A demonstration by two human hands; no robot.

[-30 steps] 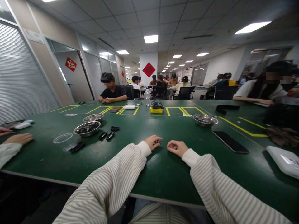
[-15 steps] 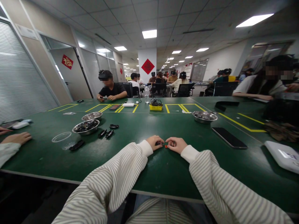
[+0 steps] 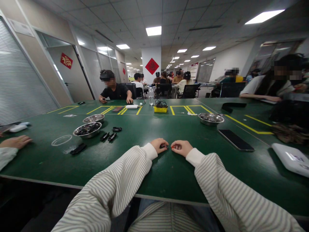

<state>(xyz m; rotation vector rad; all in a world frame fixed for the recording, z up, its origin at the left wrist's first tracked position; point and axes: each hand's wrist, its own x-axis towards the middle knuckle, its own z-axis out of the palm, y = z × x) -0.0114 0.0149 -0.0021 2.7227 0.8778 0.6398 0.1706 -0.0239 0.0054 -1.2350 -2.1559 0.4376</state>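
My left hand (image 3: 159,145) is closed around a small black part (image 3: 163,146), mostly covered by the fingers, just above the green table (image 3: 135,167). Across a narrow gap, my right hand (image 3: 181,148) pinches a small orange-red piece (image 3: 173,146); only a bit of it shows at the fingertips. To the left lie several small black plastic parts (image 3: 112,137). Beside them a steel bowl (image 3: 87,135) holds many dark pieces. Another steel bowl (image 3: 211,122) with parts stands to the right, beyond my right hand.
A black phone (image 3: 236,140) and a white case (image 3: 291,158) lie at right. At left are a clear plastic cup (image 3: 61,140), a dark strip (image 3: 78,149) and another person's hand (image 3: 19,142). A yellow box (image 3: 160,110) with cables and a bottle (image 3: 151,96) stand farther back.
My hands have come slightly apart, and the orange-red piece is now at my right fingertips, away from the black part. The person opposite has reached a hand toward the white box.
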